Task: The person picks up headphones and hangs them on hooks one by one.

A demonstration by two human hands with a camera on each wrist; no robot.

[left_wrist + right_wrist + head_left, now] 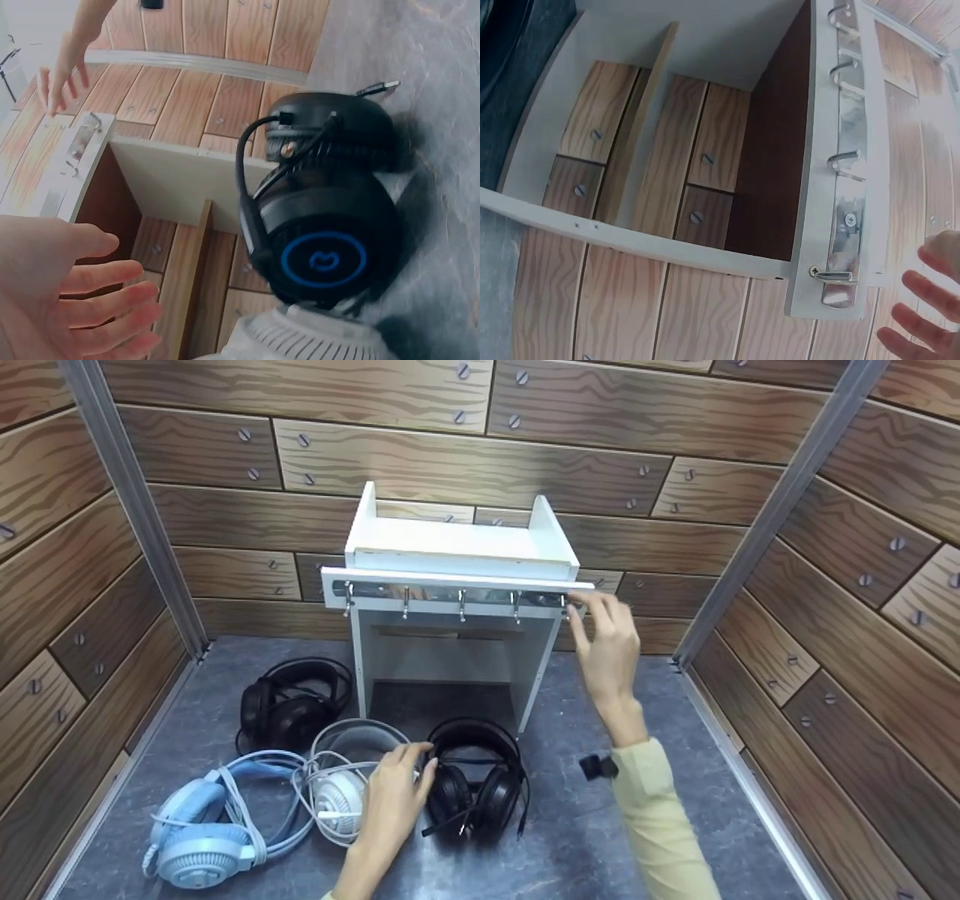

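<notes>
My right hand (pixel 609 649) is raised at the right end of a white hook rail (pixel 450 583), fingers loosely bent with nothing between them. In the right wrist view its fingers (pixel 922 300) stand apart from the last metal hook (pixel 834 277). Low in the head view, my left hand (pixel 394 795) hovers between a white headset (pixel 337 802) and a black headset (pixel 480 787), partly covering the white one. Its fingers (pixel 112 300) are relaxed and hold nothing in the left wrist view. A blue ring marks the ear cup of the black headset.
The rail is on the front of a white shelf stand (pixel 465 536) with several hooks. On the left lie a light blue headset (pixel 202 851), its cable looped about, and another black headset (pixel 296 705). Wood-patterned walls (pixel 862 607) enclose the grey floor (pixel 592 825) on three sides.
</notes>
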